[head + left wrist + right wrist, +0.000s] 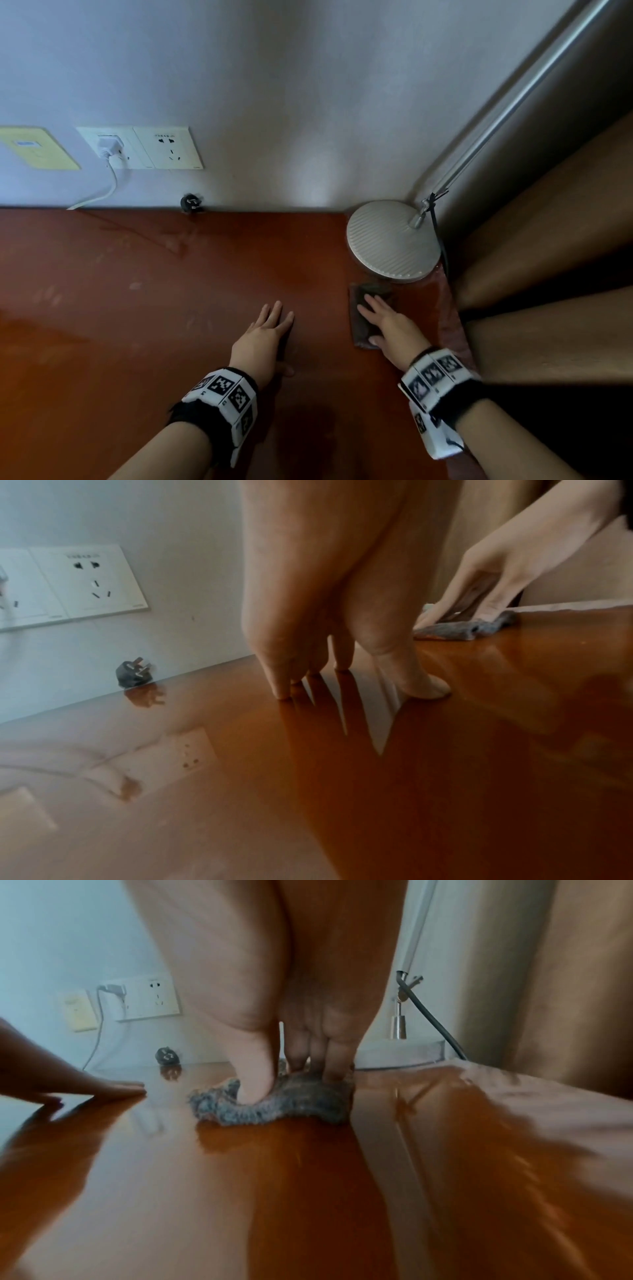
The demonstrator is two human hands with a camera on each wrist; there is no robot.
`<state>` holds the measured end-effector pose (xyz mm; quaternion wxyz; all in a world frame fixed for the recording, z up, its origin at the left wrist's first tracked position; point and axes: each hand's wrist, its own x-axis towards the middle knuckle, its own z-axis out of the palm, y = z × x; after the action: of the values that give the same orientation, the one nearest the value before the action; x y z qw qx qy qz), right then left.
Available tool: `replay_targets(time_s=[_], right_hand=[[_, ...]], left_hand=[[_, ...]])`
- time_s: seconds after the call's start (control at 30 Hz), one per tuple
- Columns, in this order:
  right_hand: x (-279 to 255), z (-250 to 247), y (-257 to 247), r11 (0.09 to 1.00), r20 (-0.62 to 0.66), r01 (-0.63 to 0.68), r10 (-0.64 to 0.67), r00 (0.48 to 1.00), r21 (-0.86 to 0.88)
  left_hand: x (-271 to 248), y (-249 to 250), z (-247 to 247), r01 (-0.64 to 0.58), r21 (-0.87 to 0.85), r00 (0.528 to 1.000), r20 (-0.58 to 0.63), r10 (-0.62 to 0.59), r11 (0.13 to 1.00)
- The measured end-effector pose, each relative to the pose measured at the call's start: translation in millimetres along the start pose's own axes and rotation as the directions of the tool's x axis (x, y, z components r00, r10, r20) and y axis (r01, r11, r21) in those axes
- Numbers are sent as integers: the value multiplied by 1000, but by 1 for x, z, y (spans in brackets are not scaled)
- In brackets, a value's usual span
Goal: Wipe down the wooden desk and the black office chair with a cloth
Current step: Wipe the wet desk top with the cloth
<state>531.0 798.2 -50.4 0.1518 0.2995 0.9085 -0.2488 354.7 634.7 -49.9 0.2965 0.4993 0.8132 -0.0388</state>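
Observation:
A glossy red-brown wooden desk (137, 325) fills the lower view. A folded grey cloth (361, 329) lies on it near the right edge, just in front of the lamp base. My right hand (387, 322) lies flat on the cloth (274, 1107) with straight fingers and presses it to the desk (308, 1204). My left hand (267, 332) rests beside it, fingers straight, fingertips (284, 693) and thumb touching the bare desk (308, 791). From the left wrist view the right hand (479, 588) and cloth (462, 630) show at the upper right. The black chair is out of sight.
A round silver lamp base (392, 240) with a slanted metal pole (513, 106) stands in the back right corner. Brown curtains (548, 274) hang right of the desk edge. Wall sockets (140, 147) with a white plug and cord, and a loose black plug (191, 202), sit along the back wall.

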Motion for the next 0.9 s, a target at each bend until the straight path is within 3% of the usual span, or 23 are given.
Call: replay_targets(time_s=[0.1, 0.3, 0.4, 0.47, 0.63, 0.8, 0.9], right_hand=[[-7, 2, 2, 1000, 12, 11, -11, 1000, 22], [34, -16, -12, 999, -38, -27, 26, 999, -31], [14, -2, -8, 998, 10, 4, -3, 1000, -61], [2, 2, 2, 999, -3, 35, -35, 999, 15], [6, -19, 26, 991, -104, -82, 94, 990, 110], [-31, 10, 26, 988, -92, -64, 77, 993, 140], [-19, -7, 36, 973, -115, -124, 148, 982, 193]], left_hand=[[-1, 0, 0, -3, 3, 1000, -3, 3, 1000], [-3, 0, 0, -7, -7, 1000, -2, 7, 1000], [-4, -1, 0, -14, -21, 1000, -13, 14, 1000], [-5, -2, 0, -17, -31, 1000, -16, 16, 999], [-5, -5, 4, -27, -38, 999, -18, 26, 999], [-2, -8, 10, -30, -43, 999, -44, 28, 999], [0, -8, 10, -26, -32, 999, -41, 25, 999]])
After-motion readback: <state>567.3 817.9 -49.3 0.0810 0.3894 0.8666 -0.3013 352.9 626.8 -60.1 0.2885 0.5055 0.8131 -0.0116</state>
